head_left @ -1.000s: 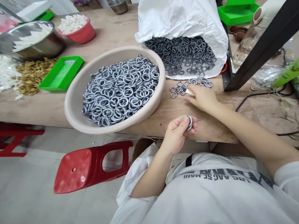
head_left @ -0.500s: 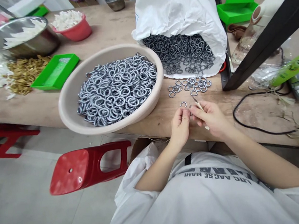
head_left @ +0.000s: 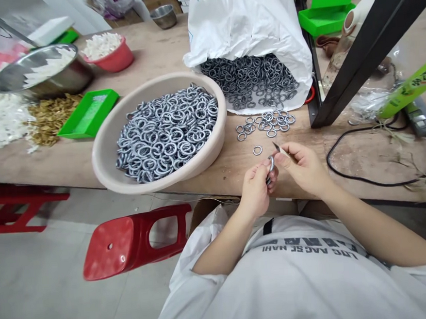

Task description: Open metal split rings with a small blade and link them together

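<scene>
My left hand (head_left: 254, 189) is closed on a grey ring (head_left: 271, 164), which stands up between thumb and fingers; darker ring edges show below it, partly hidden. Close beside it, my right hand (head_left: 303, 168) grips a small knife (head_left: 280, 149) with a pale handle, its dark tip pointing up and left. The right fingertips are at the held ring; whether they touch it I cannot tell. A single ring (head_left: 257, 150) lies on the table just beyond the hands. Farther back is a loose group of rings (head_left: 270, 121), in front of an open white sack (head_left: 243, 26) full of darker rings.
A large beige basin (head_left: 99, 157) heaped with grey rings stands left of my hands. A black metal post (head_left: 355, 57) rises at the right, near a looped black cable (head_left: 332, 170). Green trays (head_left: 86, 115), bowls and white pieces lie farther left. A red stool (head_left: 110, 249) stands below.
The held ring has come up into clear view between my fingers. My right hand has shifted slightly, still with the knife. The whole view has moved a little.
</scene>
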The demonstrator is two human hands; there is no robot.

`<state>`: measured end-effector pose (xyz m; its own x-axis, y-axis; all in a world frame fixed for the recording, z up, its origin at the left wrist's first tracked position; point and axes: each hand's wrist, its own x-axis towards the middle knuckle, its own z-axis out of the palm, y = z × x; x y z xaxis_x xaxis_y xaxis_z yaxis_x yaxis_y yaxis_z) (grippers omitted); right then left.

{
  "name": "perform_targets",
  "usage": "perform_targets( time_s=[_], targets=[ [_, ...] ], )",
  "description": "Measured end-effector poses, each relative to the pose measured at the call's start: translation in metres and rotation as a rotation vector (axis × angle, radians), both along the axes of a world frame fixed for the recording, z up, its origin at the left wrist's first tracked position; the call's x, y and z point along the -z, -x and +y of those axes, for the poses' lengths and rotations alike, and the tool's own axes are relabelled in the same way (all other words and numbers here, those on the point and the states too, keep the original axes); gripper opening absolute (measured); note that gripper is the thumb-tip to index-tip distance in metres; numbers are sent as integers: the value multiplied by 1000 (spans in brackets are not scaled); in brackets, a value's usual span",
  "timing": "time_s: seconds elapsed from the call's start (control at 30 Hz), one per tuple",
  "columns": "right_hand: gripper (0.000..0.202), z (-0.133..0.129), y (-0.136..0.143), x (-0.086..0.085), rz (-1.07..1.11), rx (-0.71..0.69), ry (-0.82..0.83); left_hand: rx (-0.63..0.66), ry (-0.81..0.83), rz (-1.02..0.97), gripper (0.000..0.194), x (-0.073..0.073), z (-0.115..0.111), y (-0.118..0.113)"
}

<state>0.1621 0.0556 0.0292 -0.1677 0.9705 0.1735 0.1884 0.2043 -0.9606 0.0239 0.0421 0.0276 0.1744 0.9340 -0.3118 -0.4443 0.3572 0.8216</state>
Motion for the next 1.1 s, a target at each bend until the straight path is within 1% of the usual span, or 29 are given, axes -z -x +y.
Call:
perform_targets(
  time_s=[0.07,0.17,0.27,0.37,0.4,0.47,0.53,0.57,0.6,0.67,0.77,0.83,0.87,0.9,0.97,1.0,1.07,1.1],
  targets=[
    [29,-4,-5,-3,-138,8,-118,-1,8,-8,35,-3,0,1],
    [29,-13,-9,-8,-397,-53,-262,-61,14,-7,34,-4,1,2],
    [30,-19,-8,-10,-509,-89,-284,-96,28,-19,33,-3,1,2],
    [34,-18,-8,-7,-517,-117,-267,-77,20,-33,29,-2,-2,3],
    [37,-15,-9,-5,-513,-114,-246,-47,3,-39,29,-2,-4,5],
    [42,-4,-12,3,-517,-63,-172,76,-60,-57,34,-2,-10,8],
    [48,12,-13,13,-557,19,-92,199,-130,-88,41,-3,-15,13],
    [50,22,-12,18,-596,38,-74,221,-154,-105,43,-3,-17,17],
    [49,31,-9,22,-642,43,-79,215,-165,-117,43,-2,-17,21],
    [41,49,0,28,-750,8,-144,149,-153,-110,38,0,-15,31],
    [29,69,17,33,-907,-84,-222,64,-84,-34,20,5,-5,50],
    [23,77,25,34,-939,-85,-211,-11,-42,5,26,10,3,61],
    [20,79,26,33,-901,-65,-197,-54,-30,17,28,12,6,64],
    [18,78,26,31,-813,-51,-171,-97,-22,22,25,14,10,65],
    [21,68,23,25,-502,-65,-55,-164,0,17,15,18,15,62],
    [24,60,21,21,-315,-85,36,-179,12,18,15,20,17,57],
    [32,39,17,11,16,-107,223,-165,-4,54,26,23,16,43],
    [34,28,15,7,123,-96,285,-142,-39,92,32,25,14,35]
  ],
)
